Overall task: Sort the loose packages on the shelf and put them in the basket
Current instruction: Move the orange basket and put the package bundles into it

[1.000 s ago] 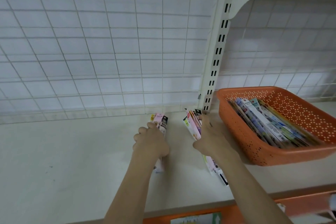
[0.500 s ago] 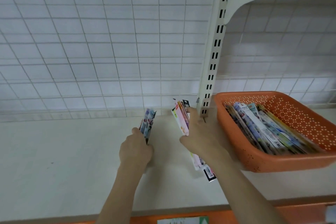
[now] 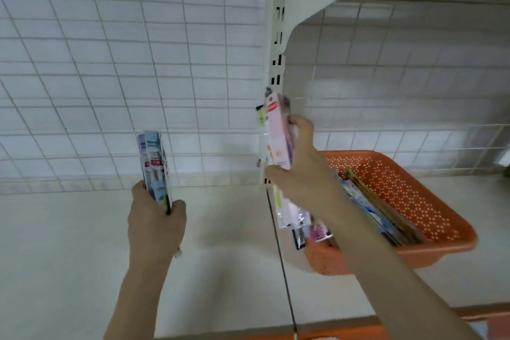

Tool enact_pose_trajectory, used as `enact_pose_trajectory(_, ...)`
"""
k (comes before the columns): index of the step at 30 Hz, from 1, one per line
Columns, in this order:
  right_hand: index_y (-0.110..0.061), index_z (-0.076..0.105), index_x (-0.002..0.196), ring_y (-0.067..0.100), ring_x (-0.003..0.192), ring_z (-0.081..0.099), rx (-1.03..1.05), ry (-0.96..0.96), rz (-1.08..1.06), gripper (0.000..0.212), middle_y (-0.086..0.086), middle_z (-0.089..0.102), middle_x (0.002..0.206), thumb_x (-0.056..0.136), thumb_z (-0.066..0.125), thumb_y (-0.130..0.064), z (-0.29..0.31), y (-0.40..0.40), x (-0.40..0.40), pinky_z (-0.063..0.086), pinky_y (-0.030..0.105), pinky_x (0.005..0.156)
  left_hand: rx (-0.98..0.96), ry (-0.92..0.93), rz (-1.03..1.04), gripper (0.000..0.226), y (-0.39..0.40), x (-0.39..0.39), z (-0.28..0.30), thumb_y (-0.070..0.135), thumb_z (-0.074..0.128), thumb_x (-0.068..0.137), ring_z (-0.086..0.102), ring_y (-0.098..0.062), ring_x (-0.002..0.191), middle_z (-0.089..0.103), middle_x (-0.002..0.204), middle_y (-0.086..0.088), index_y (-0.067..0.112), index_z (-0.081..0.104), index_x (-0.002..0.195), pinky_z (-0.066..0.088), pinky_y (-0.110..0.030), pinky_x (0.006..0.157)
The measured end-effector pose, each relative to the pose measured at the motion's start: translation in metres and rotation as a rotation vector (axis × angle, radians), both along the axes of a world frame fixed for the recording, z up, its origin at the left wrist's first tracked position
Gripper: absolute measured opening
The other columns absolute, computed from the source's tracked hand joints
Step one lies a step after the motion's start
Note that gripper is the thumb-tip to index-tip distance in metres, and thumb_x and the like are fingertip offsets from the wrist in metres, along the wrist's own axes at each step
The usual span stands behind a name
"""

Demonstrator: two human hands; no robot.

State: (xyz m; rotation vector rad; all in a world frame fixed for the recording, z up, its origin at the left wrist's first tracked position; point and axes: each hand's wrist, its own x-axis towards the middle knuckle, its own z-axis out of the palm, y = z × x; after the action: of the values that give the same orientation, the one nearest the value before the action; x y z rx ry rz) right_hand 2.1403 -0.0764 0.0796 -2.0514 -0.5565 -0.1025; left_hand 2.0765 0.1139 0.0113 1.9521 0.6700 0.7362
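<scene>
Left hand [image 3: 156, 226] is clamped round the lower end of a blue pack bundle [image 3: 155, 168], held upright above the shelf [image 3: 82, 257]. Right hand [image 3: 300, 174] pinches a pink bundle [image 3: 277, 135], thumb in front and fingers curled behind, with loose tails of packs hanging below the wrist, just beside the basket [image 3: 414, 190]. Both bundles are off the shelf; more packs [image 3: 386, 212] lie slanted inside the basket. These look like thin carded blister packs: light, fairly stiff along their length, slick-faced, so a stack could fan or slip. Gripping across the middle of the stack would probably hold it best. Beyond the hands, the pale shelf runs back to a wire grid [image 3: 110, 63] over white tile. A slotted upright [image 3: 276, 36] and its bracket rise by the basket.
</scene>
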Motion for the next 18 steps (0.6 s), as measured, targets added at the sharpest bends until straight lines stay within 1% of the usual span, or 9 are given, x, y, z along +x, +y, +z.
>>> enact_pose_trajectory(2,-0.037,0.01,0.133,0.021,0.094,0.057,0.067,0.085,-0.048,0.078,0.006,0.047,0.139,0.084,0.06,-0.005,0.007,-0.032,0.011,0.057,0.028,0.068,-0.043,-0.037,-0.032,0.036,-0.017,0.002,0.007,0.003,0.054,0.086,0.05,-0.015,0.06,0.055,0.082,-0.01,0.002,0.04,0.119,0.034,-0.023,0.048)
enact_pose_trajectory(3,-0.039,0.01,0.132,0.021,0.089,0.058,0.094,0.123,-0.083,0.078,0.009,0.046,0.14,0.084,0.06,-0.004,0.009,-0.048,0.017,0.057,0.028,0.064,-0.052,-0.051,-0.062,0.036,-0.026,0.004,0.011,0.004,0.054,0.086,0.052,-0.014,0.062,0.057,0.084,-0.01,0.003,0.041,0.119,0.035,-0.023,0.048)
enact_pose_trajectory(4,-0.039,0.01,0.132,0.019,0.082,0.059,0.114,0.141,-0.12,0.078,0.011,0.048,0.137,0.084,0.059,-0.003,0.01,-0.063,0.024,0.055,0.024,0.056,-0.056,-0.062,-0.095,0.036,-0.035,0.005,0.015,0.005,0.055,0.086,0.056,-0.016,0.065,0.059,0.084,-0.008,0.005,0.041,0.119,0.037,-0.023,0.05)
enact_pose_trajectory(6,-0.037,0.01,0.133,0.017,0.069,0.058,0.115,0.133,-0.209,0.075,0.015,0.054,0.127,0.084,0.056,-0.002,0.008,-0.09,0.038,0.047,0.021,0.047,-0.056,-0.075,-0.152,0.035,-0.052,0.01,0.022,0.007,0.056,0.086,0.062,-0.024,0.073,0.058,0.082,-0.003,0.01,0.041,0.117,0.046,-0.028,0.056)
enact_pose_trajectory(9,-0.038,0.009,0.133,0.02,0.064,0.056,-0.003,0.157,-0.285,0.074,0.012,0.057,0.107,0.084,0.056,-0.007,0.002,-0.122,0.056,0.047,0.03,0.052,-0.042,-0.067,-0.192,0.029,-0.074,0.015,0.035,0.009,0.056,0.084,0.064,-0.031,0.078,0.058,0.081,-0.002,0.015,0.041,0.108,0.051,-0.035,0.064)
enact_pose_trajectory(12,-0.039,0.009,0.133,0.023,0.069,0.062,-0.242,0.206,-0.247,0.076,0.007,0.057,0.094,0.082,0.059,-0.01,-0.009,-0.138,0.063,0.055,0.038,0.058,-0.025,-0.072,-0.196,0.026,-0.089,0.018,0.044,0.011,0.056,0.084,0.065,-0.033,0.08,0.058,0.083,-0.003,0.017,0.041,0.104,0.05,-0.035,0.064)
enact_pose_trajectory(13,-0.037,0.01,0.134,0.023,0.068,0.063,-0.283,0.217,-0.222,0.077,0.008,0.058,0.094,0.081,0.06,-0.01,-0.013,-0.141,0.063,0.055,0.035,0.057,-0.015,-0.072,-0.194,0.027,-0.093,0.018,0.047,0.012,0.056,0.084,0.065,-0.032,0.081,0.058,0.083,-0.002,0.018,0.04,0.105,0.05,-0.035,0.064)
enact_pose_trajectory(15,-0.031,0.013,0.138,0.019,0.06,0.058,-0.312,0.238,-0.182,0.076,0.009,0.06,0.094,0.082,0.059,-0.007,-0.021,-0.143,0.061,0.048,0.022,0.044,-0.009,-0.078,-0.184,0.029,-0.102,0.018,0.05,0.012,0.057,0.083,0.065,-0.032,0.081,0.059,0.084,-0.002,0.019,0.04,0.106,0.051,-0.034,0.065)
enact_pose_trajectory(18,-0.022,0.017,0.142,0.013,0.059,0.055,-0.367,0.253,-0.126,0.074,0.008,0.06,0.098,0.084,0.058,-0.005,-0.031,-0.145,0.065,0.042,0.018,0.042,-0.008,-0.069,-0.175,0.029,-0.115,0.017,0.05,0.012,0.057,0.083,0.065,-0.031,0.08,0.06,0.084,-0.002,0.02,0.041,0.106,0.051,-0.033,0.063)
